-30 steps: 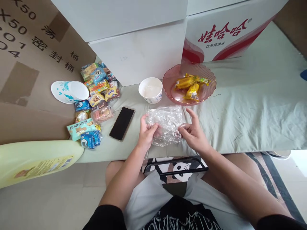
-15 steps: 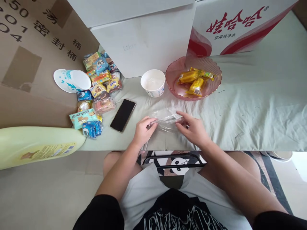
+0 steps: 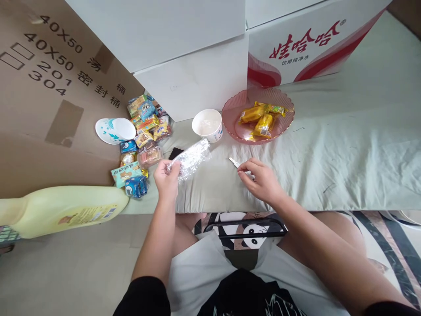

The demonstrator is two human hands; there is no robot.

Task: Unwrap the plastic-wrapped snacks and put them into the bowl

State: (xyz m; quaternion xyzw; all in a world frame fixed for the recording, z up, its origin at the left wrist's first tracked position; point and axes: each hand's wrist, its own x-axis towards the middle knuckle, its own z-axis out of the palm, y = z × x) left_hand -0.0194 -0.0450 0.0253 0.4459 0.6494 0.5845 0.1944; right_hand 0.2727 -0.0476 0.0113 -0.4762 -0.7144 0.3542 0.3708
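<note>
In my left hand [image 3: 167, 177], a crinkled clear plastic bag [image 3: 194, 159] is pinched between thumb and fingers, lifted above the cloth and partly covering a black phone [image 3: 175, 153]. My right hand [image 3: 261, 179] has its fingers curled together over a slim, pale tool with a pointed tip [image 3: 233, 162]. The tip sticks out to the left of the fingers; the rest is mostly hidden under them, so its exact kind is unclear. Behind the hands stands a white paper bowl [image 3: 208, 127]. Beside it, a pink ribbed bowl [image 3: 226, 127] holds several yellow-wrapped snacks [image 3: 263, 125].
Several packaged snacks [image 3: 149, 153] are piled at the left, with a tipped paper bowl [image 3: 115, 131] by the brown carton [image 3: 42, 118]. A yellow bottle [image 3: 72, 208] lies at the front left. White boxes [image 3: 194, 79] line the back of the cloth-covered surface [image 3: 345, 162].
The clear bag, earlier stretched between both hands, has moved left and up in my left hand alone. My right hand has let go of it and closed over the slim tool, which now shows.
</note>
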